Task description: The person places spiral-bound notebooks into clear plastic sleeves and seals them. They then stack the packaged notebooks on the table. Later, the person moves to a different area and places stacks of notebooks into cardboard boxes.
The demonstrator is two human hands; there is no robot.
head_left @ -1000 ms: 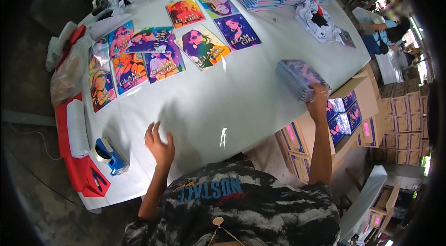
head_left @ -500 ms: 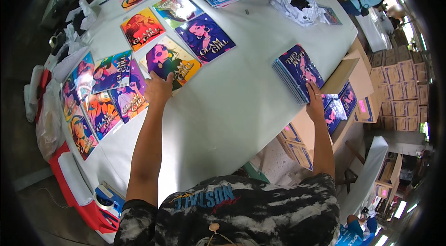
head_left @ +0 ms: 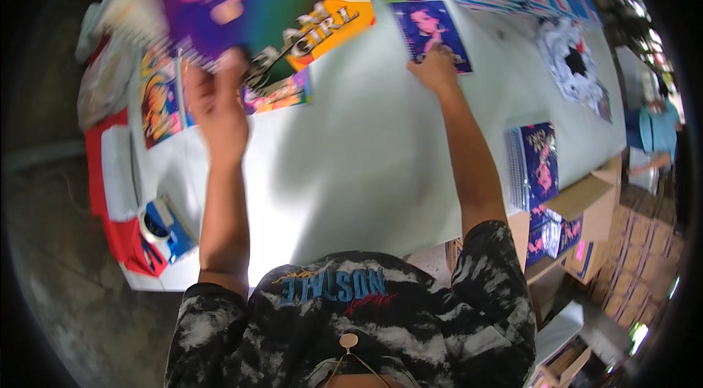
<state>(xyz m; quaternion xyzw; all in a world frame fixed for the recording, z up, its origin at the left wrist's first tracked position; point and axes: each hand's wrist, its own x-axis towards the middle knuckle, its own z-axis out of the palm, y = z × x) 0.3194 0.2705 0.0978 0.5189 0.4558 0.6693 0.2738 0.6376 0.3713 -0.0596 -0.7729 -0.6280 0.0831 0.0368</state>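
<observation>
Concrete floor (head_left: 58, 201) shows left of a broad pale table (head_left: 366, 175); brown cartons (head_left: 633, 260) stand stacked at right; an open carton (head_left: 604, 194) by the table's edge holds wrapped navy notebooks (head_left: 570, 235); the cream-and-orange notebook (head_left: 293, 10), raised above the table, bears bold two-line lettering; the left hand (head_left: 223, 98), blurred, pinches its lower edge; a flat navy notebook (head_left: 421, 21) lies under the right hand (head_left: 438, 69), thumb apart, though I cannot tell whether it grips; a blue tape dispenser (head_left: 170, 230) sits at left.
</observation>
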